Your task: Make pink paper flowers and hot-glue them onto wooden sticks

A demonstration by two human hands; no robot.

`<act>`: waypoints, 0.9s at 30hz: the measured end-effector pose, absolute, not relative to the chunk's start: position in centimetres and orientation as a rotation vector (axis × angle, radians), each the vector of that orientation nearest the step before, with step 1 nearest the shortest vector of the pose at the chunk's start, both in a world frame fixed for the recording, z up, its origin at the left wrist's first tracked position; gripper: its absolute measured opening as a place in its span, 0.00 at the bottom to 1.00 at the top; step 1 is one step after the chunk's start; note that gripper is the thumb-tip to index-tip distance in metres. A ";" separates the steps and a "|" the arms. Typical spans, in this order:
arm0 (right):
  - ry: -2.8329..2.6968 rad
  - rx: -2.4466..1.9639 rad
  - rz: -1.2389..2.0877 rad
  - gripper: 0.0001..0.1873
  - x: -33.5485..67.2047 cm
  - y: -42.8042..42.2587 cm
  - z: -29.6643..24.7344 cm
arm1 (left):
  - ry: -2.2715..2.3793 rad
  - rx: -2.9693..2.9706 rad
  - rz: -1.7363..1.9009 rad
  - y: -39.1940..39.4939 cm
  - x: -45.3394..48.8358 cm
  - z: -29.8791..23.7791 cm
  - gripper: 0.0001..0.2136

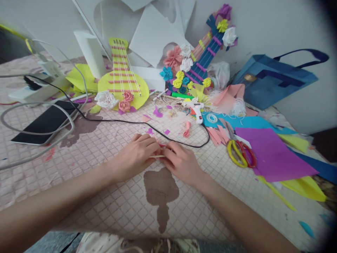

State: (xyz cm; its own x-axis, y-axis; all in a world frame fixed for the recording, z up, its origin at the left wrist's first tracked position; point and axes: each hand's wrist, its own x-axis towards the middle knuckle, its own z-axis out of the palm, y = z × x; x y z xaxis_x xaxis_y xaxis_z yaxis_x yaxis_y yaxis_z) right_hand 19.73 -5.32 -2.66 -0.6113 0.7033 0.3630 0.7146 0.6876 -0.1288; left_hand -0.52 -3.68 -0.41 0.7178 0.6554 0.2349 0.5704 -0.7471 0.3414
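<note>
Stick [157,156] thin, pale, partly hidden; reddish-pink piece [162,144] just behind; fingers [150,149] of left hand [137,154] and right hand [182,162] pinching stick.

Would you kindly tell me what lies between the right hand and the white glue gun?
Between the right hand and glue gun lie a black cord and, beyond it, a pink paper bundle, as the head view shows.

Blue bag [263,96] at right; white power strip [28,93] at left; nearby, dark-topped device [44,123], perhaps tablet, under grey cable [28,103].
</note>
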 end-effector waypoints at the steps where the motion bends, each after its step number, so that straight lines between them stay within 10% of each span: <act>1: -2.516 -1.110 -0.035 0.09 19.7 -5.3 -2.7 | 0.981 2.675 0.498 -3.7 -0.5 -0.5 0.01; 27: -2.544 -1.117 -0.034 0.09 19.6 -5.3 -2.7 | 1.044 2.724 0.510 -3.5 -0.7 -0.9 0.03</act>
State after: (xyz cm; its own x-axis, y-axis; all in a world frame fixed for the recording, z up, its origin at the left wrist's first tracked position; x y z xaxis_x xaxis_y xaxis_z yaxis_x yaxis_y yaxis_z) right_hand 19.59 -5.26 -2.69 -0.6220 0.7080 0.3346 0.7166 0.6869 -0.1213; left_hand -0.74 -3.46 -0.92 0.6944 0.6744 0.2511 0.6126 -0.7371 0.2853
